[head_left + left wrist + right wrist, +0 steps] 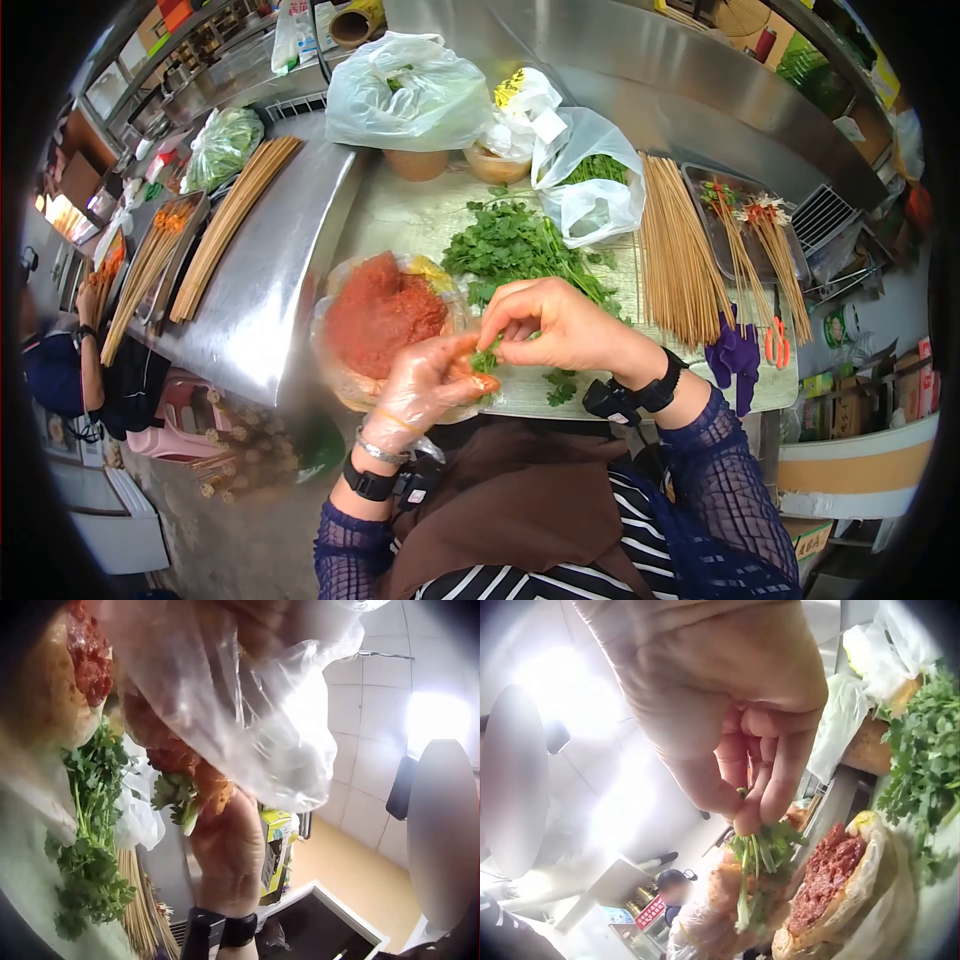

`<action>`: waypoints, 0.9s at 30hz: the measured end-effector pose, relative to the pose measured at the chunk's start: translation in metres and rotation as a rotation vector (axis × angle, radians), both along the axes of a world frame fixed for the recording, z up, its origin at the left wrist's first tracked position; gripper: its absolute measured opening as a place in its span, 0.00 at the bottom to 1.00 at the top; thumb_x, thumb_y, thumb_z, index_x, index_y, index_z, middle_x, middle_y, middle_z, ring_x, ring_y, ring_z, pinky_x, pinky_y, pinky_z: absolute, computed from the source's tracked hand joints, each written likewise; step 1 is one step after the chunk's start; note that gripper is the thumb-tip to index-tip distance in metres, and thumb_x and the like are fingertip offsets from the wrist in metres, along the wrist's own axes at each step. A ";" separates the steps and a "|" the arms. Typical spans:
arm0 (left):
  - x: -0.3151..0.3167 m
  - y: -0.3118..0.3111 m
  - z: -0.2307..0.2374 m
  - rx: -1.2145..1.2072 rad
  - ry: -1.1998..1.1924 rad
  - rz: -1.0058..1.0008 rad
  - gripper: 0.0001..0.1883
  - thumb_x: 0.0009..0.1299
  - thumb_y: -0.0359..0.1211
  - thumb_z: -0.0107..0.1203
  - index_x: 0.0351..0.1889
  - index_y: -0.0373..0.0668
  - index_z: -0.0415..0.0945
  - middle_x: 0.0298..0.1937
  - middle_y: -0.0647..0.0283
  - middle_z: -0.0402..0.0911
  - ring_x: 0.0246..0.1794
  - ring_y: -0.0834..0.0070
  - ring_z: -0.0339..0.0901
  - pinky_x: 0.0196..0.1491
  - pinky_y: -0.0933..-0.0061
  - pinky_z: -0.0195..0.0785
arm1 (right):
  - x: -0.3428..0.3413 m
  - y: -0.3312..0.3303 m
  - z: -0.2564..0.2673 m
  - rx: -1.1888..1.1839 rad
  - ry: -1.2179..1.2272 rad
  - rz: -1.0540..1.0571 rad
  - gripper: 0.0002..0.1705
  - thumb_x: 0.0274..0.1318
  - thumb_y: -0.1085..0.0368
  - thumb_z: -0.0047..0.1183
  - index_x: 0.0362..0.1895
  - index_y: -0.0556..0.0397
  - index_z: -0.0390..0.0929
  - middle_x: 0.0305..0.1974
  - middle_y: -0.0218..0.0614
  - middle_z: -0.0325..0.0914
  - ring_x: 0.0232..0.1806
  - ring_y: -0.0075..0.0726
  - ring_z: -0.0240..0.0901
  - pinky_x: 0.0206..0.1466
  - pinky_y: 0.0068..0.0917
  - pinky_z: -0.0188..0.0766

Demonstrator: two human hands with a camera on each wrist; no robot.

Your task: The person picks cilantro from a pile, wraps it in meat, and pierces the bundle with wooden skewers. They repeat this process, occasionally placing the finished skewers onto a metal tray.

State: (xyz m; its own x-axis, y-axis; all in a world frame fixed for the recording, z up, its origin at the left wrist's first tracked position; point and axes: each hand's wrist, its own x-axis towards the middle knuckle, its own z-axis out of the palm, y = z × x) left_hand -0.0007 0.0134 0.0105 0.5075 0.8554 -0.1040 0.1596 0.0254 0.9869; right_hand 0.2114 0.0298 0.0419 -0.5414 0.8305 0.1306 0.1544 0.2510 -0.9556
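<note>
Pinching green leaves (783, 841), the right hand (560, 322) is beside the left hand (421, 378), whose hold I can't tell, with red meat (385, 318) close, likely for easy reach.

Bright ceiling light (439, 712) burns out to white in both wrist views and glare whitens the steel tabletop (265, 315), while the head view bows toward black edges and close plastic (180, 652) blurs.
</note>
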 end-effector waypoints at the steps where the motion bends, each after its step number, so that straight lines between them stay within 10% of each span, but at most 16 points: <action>1: -0.001 0.000 -0.001 0.043 0.066 -0.043 0.20 0.59 0.24 0.63 0.50 0.34 0.75 0.30 0.71 0.74 0.27 0.88 0.69 0.32 0.83 0.67 | -0.001 0.000 0.001 -0.046 -0.019 0.023 0.08 0.45 0.74 0.56 0.34 0.56 0.81 0.36 0.31 0.75 0.34 0.20 0.72 0.39 0.17 0.70; 5: 0.001 -0.005 -0.009 0.165 0.045 0.087 0.12 0.63 0.24 0.58 0.45 0.32 0.76 0.31 0.67 0.78 0.27 0.84 0.74 0.32 0.81 0.70 | -0.007 -0.006 0.000 0.012 0.034 -0.094 0.07 0.46 0.75 0.56 0.34 0.56 0.81 0.35 0.31 0.76 0.35 0.23 0.73 0.40 0.19 0.70; 9: 0.003 -0.013 -0.025 -0.166 -0.529 0.315 0.11 0.65 0.24 0.56 0.45 0.32 0.75 0.37 0.61 0.80 0.31 0.78 0.78 0.38 0.76 0.75 | -0.015 -0.008 -0.019 0.242 0.050 -0.205 0.08 0.45 0.75 0.56 0.33 0.56 0.81 0.34 0.34 0.78 0.36 0.30 0.75 0.41 0.24 0.71; 19: 0.005 -0.014 -0.013 -0.074 -0.529 0.557 0.08 0.65 0.24 0.56 0.41 0.36 0.73 0.41 0.63 0.77 0.33 0.80 0.75 0.36 0.78 0.72 | -0.036 -0.013 -0.024 0.194 0.162 -0.288 0.17 0.43 0.71 0.62 0.42 0.52 0.79 0.42 0.32 0.74 0.40 0.30 0.72 0.44 0.24 0.69; 27: -0.003 -0.019 -0.022 0.041 -0.398 0.357 0.07 0.67 0.25 0.53 0.40 0.39 0.67 0.38 0.65 0.73 0.34 0.82 0.72 0.36 0.81 0.69 | -0.044 -0.023 -0.055 0.279 0.204 -0.284 0.14 0.43 0.73 0.64 0.39 0.54 0.80 0.40 0.36 0.77 0.39 0.31 0.75 0.41 0.25 0.72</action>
State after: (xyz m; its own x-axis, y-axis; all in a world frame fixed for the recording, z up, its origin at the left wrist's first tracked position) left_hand -0.0036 -0.0060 -0.0115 0.1777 0.9813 0.0739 -0.2385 -0.0299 0.9707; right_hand 0.1679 0.0071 -0.0133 -0.2374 0.8604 0.4509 0.0699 0.4781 -0.8755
